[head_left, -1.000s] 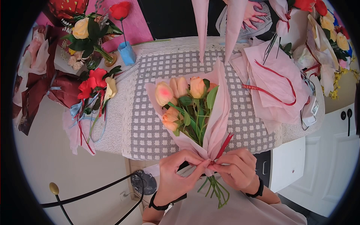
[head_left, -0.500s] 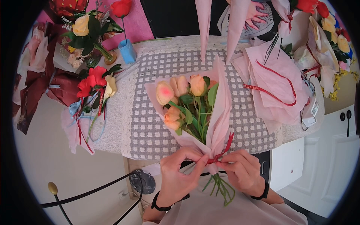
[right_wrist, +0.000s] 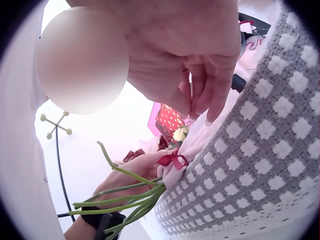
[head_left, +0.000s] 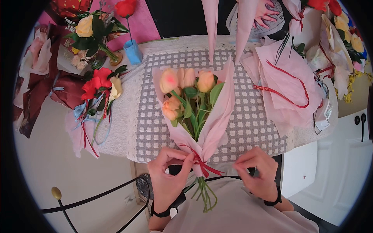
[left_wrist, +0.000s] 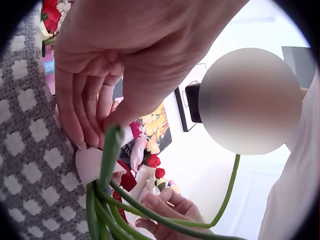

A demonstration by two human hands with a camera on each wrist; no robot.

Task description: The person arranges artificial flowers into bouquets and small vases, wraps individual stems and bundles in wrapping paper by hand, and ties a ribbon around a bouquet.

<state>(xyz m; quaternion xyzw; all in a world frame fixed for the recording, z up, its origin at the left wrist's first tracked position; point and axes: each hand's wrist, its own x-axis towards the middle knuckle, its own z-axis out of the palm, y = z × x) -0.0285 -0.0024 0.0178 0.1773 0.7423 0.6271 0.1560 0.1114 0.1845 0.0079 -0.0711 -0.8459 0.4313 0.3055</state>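
A bouquet of peach and pink artificial flowers (head_left: 188,93) in pale pink paper (head_left: 217,124) lies over the front of the checked cloth. A red ribbon (head_left: 210,169) ties its neck, one end trailing to the right. My left hand (head_left: 169,174) pinches the bouquet at this neck, thumb and forefinger tips right at the ribbon. Below, bare green stems (head_left: 204,196) hang past the cloth's edge; they cross in front of the left hand's fingertips in the left wrist view. Apart to the right, my right hand (head_left: 258,173) has loosely bent fingers and nothing between them.
Pink paper sheets (head_left: 287,85) with a loose red ribbon (head_left: 305,97) lie on the right. Red and cream flowers (head_left: 99,83) and a dark red wrapped bouquet (head_left: 66,93) are on the left. Pink paper cones (head_left: 210,31) hang over the back. A black curved rail (head_left: 93,198) stands front left.
My right hand has let go of the ribbon and moved off to the right. The bouquet's neck has shifted left with my left hand, and the ribbon end now lies rightward.
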